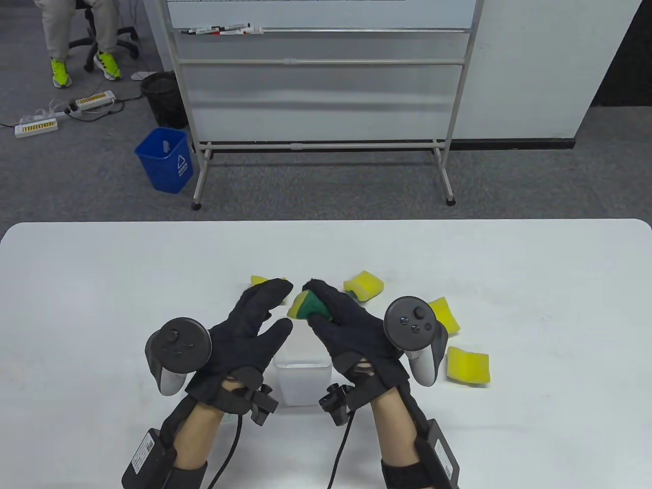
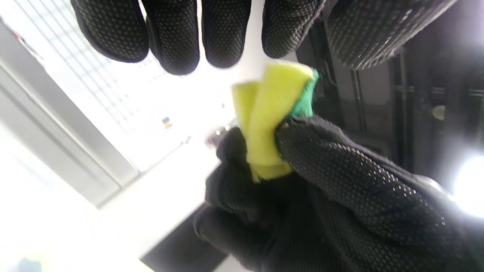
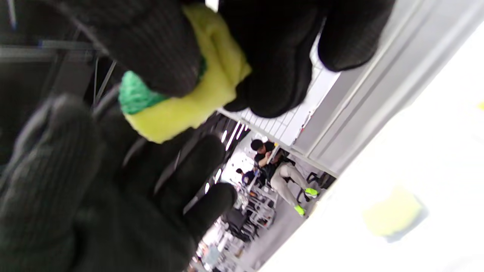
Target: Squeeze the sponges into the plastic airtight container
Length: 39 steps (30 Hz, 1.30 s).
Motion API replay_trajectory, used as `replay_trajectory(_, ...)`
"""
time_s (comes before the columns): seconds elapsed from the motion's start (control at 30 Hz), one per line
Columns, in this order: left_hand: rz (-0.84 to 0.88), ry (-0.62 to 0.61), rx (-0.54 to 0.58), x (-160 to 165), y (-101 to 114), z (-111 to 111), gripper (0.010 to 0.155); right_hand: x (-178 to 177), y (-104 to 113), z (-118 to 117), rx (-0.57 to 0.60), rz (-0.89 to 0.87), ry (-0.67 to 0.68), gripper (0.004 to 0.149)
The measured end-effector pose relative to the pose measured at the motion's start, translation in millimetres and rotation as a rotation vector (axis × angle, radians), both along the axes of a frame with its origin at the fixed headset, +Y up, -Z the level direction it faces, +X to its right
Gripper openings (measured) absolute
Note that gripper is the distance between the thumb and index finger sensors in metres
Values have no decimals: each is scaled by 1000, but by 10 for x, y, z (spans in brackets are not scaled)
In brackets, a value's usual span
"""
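Right hand is squeezing a yellow sponge with a green scrub side, folded up tight between thumb and fingers, held up off the table right above the clear plastic container. From the left wrist view you can see the squeezed sponge doubled over, its long axis running roughly up and down in that shot, green edge on the thumb side. Left hand is open, fingers spread and loose, sitting just beside the sponge and not gripping anything; its fingertips hang close to the sponge without clearly touching it.

Container sits between the two wrists, near the front edge of the white table; can't tell what's in it since the hands cover most of it.

Four more yellow sponges are lying loose on the table: one peeking out behind the left fingers, one just past the right hand, and two off to the right.

Writing-wise, the only thing I can make out is a white recycling mark on a blue bin on the grey floor. Behind the table there's a rolling whiteboard with markers in its tray, a black mesh bin, power strips, and someone seated in neon yellow sneakers.
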<state>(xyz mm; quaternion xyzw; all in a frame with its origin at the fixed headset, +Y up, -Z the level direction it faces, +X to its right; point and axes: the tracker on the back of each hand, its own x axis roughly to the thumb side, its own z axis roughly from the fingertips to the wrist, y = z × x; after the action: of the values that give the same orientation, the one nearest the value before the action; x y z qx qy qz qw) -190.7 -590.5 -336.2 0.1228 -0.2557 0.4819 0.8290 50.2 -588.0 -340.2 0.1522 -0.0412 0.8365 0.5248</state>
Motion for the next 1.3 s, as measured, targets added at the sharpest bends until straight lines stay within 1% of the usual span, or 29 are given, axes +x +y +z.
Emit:
replay_trajectory(0.07,12,-18,-23,19,-38,-28,71,-85,43,36,55,82,11,62)
replay_trajectory(0.17,22,59,-23,-10,-76,-54,63,-169,72,73,95,173,0,70)
replay_trajectory(0.23,19,76,-33,-32,-92,-75,57,-185,80,82,120,177,-31,74)
replay_trajectory(0.3,36,92,-60,-59,-108,-100,53,-177,74,81,140,170,-73,75)
replay_trajectory(0.47,87,91,-147,-102,-194,-162,49,-175,13,55,166,72,-128,67)
replay_trajectory(0.57,70,118,-142,-111,-202,-162,50,-188,-16,50,212,92,-168,59)
replay_trajectory(0.67,-81,132,-135,-114,-183,-160,56,-179,-1,63,241,149,-206,54)
replay_trajectory(0.73,-109,208,-114,-165,-191,-169,60,-169,6,66,257,175,-240,53)
replay_trajectory(0.83,-116,290,-147,-327,-231,-221,60,-178,-28,42,255,296,-267,52)
replay_trajectory(0.93,-137,371,-191,-496,-303,-289,60,-228,-82,9,232,390,-260,51)
replay_trajectory(1.03,-169,429,-232,-625,-404,-359,60,-294,-135,-19,219,441,-240,51)
replay_trajectory(1.13,-188,457,-282,-709,-509,-418,60,-346,-190,-45,209,484,-235,50)
replay_trajectory(1.3,-216,469,-327,-760,-613,-480,61,-373,-262,-86,183,536,-233,48)
